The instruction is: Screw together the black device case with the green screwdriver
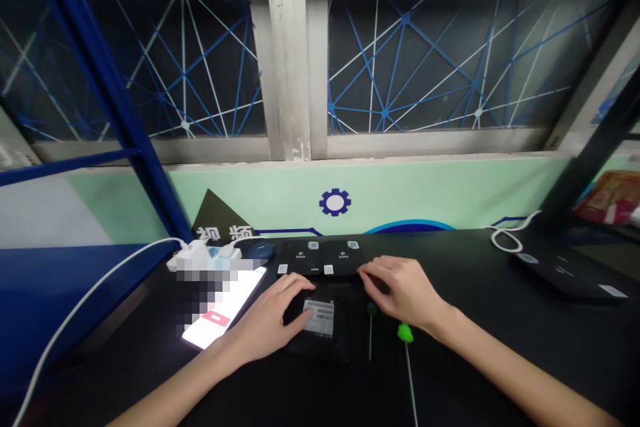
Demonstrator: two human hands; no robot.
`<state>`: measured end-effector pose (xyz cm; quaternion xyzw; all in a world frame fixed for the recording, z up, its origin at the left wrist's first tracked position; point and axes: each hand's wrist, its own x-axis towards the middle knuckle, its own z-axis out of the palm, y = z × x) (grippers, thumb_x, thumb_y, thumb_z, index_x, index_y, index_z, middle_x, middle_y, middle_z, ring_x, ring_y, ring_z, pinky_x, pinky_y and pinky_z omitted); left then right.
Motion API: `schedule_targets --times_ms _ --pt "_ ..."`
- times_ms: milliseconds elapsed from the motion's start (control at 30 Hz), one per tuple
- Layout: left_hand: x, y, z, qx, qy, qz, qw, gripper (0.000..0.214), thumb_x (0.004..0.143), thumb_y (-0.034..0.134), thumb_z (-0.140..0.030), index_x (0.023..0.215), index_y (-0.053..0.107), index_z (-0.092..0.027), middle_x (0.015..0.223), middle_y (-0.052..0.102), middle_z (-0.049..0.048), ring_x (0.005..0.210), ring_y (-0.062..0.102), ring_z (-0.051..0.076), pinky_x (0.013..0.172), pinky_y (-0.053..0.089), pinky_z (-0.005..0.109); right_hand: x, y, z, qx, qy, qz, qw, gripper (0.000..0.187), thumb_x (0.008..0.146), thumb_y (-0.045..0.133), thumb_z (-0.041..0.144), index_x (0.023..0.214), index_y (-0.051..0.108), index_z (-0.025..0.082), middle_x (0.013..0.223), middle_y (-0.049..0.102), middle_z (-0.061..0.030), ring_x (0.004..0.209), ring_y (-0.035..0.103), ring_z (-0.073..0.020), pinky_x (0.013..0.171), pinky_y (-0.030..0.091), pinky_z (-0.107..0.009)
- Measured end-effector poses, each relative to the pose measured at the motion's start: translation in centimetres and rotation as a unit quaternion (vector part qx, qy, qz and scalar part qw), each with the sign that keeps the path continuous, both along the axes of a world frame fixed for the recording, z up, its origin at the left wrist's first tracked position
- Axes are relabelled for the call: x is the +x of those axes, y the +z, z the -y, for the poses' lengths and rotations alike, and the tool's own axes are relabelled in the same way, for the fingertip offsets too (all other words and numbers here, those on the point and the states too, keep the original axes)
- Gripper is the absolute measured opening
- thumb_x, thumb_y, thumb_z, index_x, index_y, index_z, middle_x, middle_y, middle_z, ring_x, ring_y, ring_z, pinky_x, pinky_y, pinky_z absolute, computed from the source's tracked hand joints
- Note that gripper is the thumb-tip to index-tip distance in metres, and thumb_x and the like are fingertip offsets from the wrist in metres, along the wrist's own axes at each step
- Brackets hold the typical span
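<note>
A flat black device (320, 347) with a white printed label lies on the table in front of me. My left hand (273, 314) rests over its left side, fingers spread and thumb at the label. Behind it, two flat black boxes (300, 257) with small stickers lie side by side. My right hand (395, 284) is at the near right corner of the right black box (343, 257), fingertips touching or very close, thumb apart from the bent fingers. Below that hand lie a screwdriver with a dark green handle (371, 309) and one with a bright green handle (405, 333).
A lit phone (230, 310) lies left of my left hand. Behind it stands a white power strip (203, 255) with plugs and a white cable (75, 287). Another black device (567, 274) lies far right by a white cable loop. A wall and window close off the back.
</note>
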<state>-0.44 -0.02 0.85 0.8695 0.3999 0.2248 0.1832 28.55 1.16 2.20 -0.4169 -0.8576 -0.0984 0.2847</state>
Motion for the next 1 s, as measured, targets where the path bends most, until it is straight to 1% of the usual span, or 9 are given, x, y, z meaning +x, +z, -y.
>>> schedule_targets --times_ms 67,133,233,300,400,533,667,833,1000 --pt "0.0 0.0 0.1 0.014 0.002 -0.015 1.000 0.032 0.099 0.050 -0.037 0.130 0.052 -0.030 0.131 0.056 0.0040 0.117 0.058 0.023 0.099 0.050 0.040 0.3 0.1 -0.4 -0.025 -0.066 0.018 0.997 0.021 0.093 0.050 0.027 0.084 0.067 0.020 0.063 0.062 0.0002 0.059 0.057 -0.0147 0.056 0.028 -0.029" --pt "0.0 0.0 0.2 0.027 0.003 -0.021 0.999 0.032 0.100 0.049 -0.038 0.131 0.052 -0.031 0.131 0.056 0.0039 0.117 0.058 0.023 0.099 0.050 0.039 0.5 -0.1 -0.6 -0.042 -0.113 0.037 0.992 0.020 0.091 0.053 0.029 0.075 0.063 0.020 0.062 0.061 0.0014 0.055 0.054 -0.0135 0.054 0.023 -0.028" --pt "0.1 -0.1 0.2 0.039 0.006 -0.028 0.999 0.033 0.100 0.049 -0.038 0.132 0.052 -0.030 0.131 0.056 0.0039 0.118 0.058 0.023 0.099 0.050 0.038 0.4 -0.7 -0.8 -0.055 -0.161 0.058 0.984 0.027 0.088 0.054 0.030 0.064 0.053 0.019 0.060 0.059 0.0014 0.052 0.050 -0.0121 0.053 0.018 -0.028" --pt "0.1 -0.1 0.3 0.046 0.008 -0.035 0.998 0.033 0.100 0.049 -0.037 0.132 0.052 -0.030 0.130 0.057 0.0039 0.118 0.058 0.023 0.099 0.051 0.038 0.3 -0.9 -0.8 -0.065 -0.177 0.067 0.980 0.029 0.086 0.055 0.030 0.060 0.050 0.018 0.059 0.058 0.0008 0.052 0.048 -0.0118 0.053 0.016 -0.029" --pt "0.2 -0.1 0.3 0.060 0.008 -0.044 0.997 0.032 0.101 0.047 -0.037 0.131 0.052 -0.029 0.129 0.058 0.0042 0.116 0.059 0.023 0.097 0.051 0.039 0.3 -0.9 -1.0 -0.082 -0.193 0.073 0.975 0.034 0.086 0.055 0.033 0.057 0.049 0.018 0.057 0.057 -0.0005 0.052 0.047 -0.0123 0.053 0.016 -0.029" --pt "0.1 -0.3 0.3 0.070 0.009 -0.053 0.996 0.033 0.101 0.047 -0.037 0.132 0.051 -0.028 0.128 0.058 0.0045 0.115 0.059 0.024 0.096 0.051 0.040 0.4 -0.5 -1.1 -0.106 -0.202 0.082 0.970 0.040 0.086 0.054 0.037 0.052 0.048 0.017 0.054 0.054 -0.0017 0.051 0.045 -0.0130 0.053 0.017 -0.029" --pt "0.1 -0.4 0.3 0.070 0.016 -0.059 0.996 0.032 0.101 0.047 -0.037 0.132 0.052 -0.028 0.128 0.058 0.0038 0.116 0.058 0.023 0.097 0.050 0.039 0.7 -0.1 -1.1 -0.106 -0.197 0.093 0.970 0.038 0.086 0.056 0.036 0.053 0.049 0.017 0.054 0.051 -0.0016 0.051 0.044 -0.0129 0.053 0.016 -0.029" --pt "0.3 -0.3 0.4 0.069 0.023 -0.065 0.995 0.032 0.101 0.047 -0.037 0.131 0.051 -0.028 0.127 0.058 0.0033 0.115 0.058 0.023 0.096 0.050 0.039 1.1 -0.2 -1.1 -0.113 -0.175 0.121 0.971 0.037 0.088 0.053 0.033 0.055 0.050 0.017 0.055 0.049 -0.0012 0.051 0.043 -0.0124 0.053 0.015 -0.028" --pt "0.3 -0.4 0.4 0.054 0.039 -0.065 0.996 0.033 0.101 0.045 -0.041 0.131 0.051 -0.029 0.129 0.058 0.0030 0.115 0.058 0.023 0.095 0.051 0.039 1.2 0.3 -1.1 -0.104 -0.197 0.127 0.967 0.038 0.090 0.052 0.034 0.055 0.051 0.017 0.055 0.050 -0.0018 0.049 0.043 -0.0123 0.053 0.015 -0.029"
